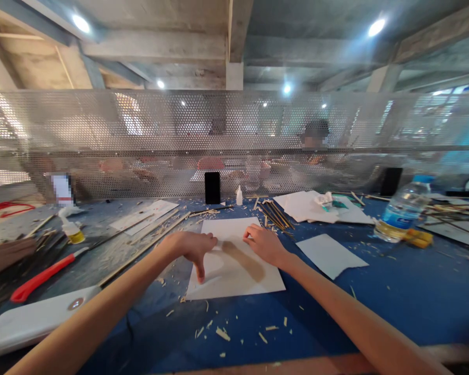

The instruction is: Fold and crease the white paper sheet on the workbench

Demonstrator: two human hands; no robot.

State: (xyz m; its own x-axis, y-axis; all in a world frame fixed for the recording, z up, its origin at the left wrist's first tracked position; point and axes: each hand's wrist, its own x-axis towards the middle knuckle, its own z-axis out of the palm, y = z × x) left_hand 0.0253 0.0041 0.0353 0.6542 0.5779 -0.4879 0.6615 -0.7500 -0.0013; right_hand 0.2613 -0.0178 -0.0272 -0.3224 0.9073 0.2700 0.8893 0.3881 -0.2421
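Note:
A white sheet of paper (226,289) lies flat on the blue table before me. My left hand (193,248) is over its left side, thumb stretched down to the sheet and apart from the other fingers; nothing shows in its grasp. Above the right part of the sheet, my right hand (266,244) has its thumb and forefinger curled together in a pinch. Whether anything small is between those fingertips I cannot make out. A shadow falls across the paper between the two hands.
Thin wooden sticks (276,214) and shavings lie behind the sheet. A small glue bottle (239,196) and black phone (212,188) stand at the mesh screen (172,125). Left are a red-handled knife (42,278) and white device (42,315); right, a torn paper (330,255) and plastic bottle (402,211).

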